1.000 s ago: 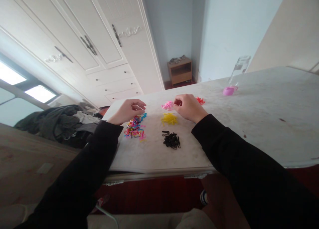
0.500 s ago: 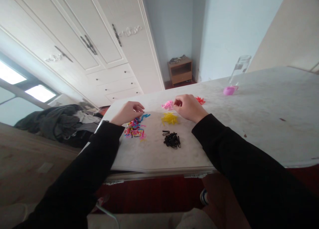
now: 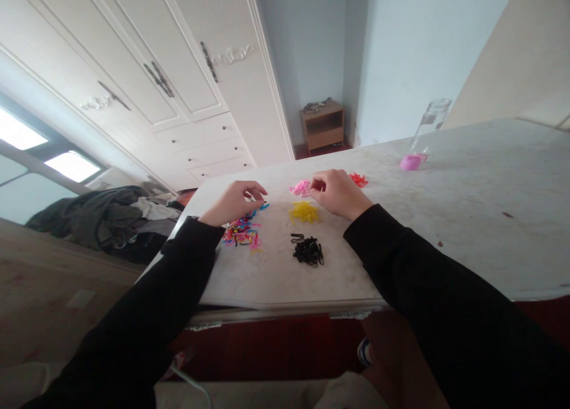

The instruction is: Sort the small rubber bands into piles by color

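Small rubber bands lie on the table in piles sorted by colour, beside one mixed pile (image 3: 240, 234). My left hand (image 3: 234, 203) hovers over the mixed pile's far edge, thumb and forefinger pinched together. A tiny dark bit shows at its fingertips, seemingly a black rubber band (image 3: 265, 202). Between the pink pile (image 3: 300, 188) and the red pile (image 3: 358, 180), my right hand (image 3: 339, 192) is closed, fingers curled; whatever it may hold is hidden. Just nearer are the yellow pile (image 3: 304, 212) and the black pile (image 3: 308, 251).
A clear glass bottle (image 3: 430, 127) with a pink part (image 3: 412, 162) at its base stands at the table's far right. The white table (image 3: 467, 237) ends at a near edge in front of me. Clothes (image 3: 107, 219) are heaped to the left, beyond the table.
My left hand has shifted slightly right with the small dark bit at its fingertips. The right hand stays almost where it was, and the piles look the same.
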Tool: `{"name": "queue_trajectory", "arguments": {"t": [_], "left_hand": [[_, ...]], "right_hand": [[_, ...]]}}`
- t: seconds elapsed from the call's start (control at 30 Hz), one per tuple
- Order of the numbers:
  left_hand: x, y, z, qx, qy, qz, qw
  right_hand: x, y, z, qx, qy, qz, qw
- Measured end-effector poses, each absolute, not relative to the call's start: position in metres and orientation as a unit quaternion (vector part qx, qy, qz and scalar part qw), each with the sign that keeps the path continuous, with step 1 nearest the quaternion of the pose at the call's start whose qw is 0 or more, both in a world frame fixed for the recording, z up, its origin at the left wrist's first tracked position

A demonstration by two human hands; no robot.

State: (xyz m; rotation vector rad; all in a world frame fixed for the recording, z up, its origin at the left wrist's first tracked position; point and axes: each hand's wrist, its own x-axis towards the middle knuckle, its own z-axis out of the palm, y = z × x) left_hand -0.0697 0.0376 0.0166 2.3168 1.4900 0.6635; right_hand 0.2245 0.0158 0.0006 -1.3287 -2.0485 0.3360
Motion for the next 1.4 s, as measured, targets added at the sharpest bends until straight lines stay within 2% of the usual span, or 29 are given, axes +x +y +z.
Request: {"name": "queue_trajectory", "arguments": {"t": [0.53, 0.87, 1.2, 1.4], "left_hand": [[-0.064, 0.034, 0.011, 0.839, 0.489, 0.183, 0.153], [-0.071, 0.026, 0.03, 0.87, 0.445, 0.153, 0.149], [-0.067, 0.031, 0.016, 0.87, 0.454, 0.142, 0.13], [-0.073, 0.027, 0.03, 0.869, 0.445, 0.128, 0.174]], "right_hand": [[0.224, 0.014, 0.003, -0.515, -0.786, 0.137, 0.313], [0.224, 0.013, 0.004, -0.51, -0.789, 0.135, 0.316], [0.225, 0.014, 0.003, -0.508, -0.791, 0.135, 0.312], [0.224, 0.014, 0.002, -0.503, -0.796, 0.136, 0.309]]}}
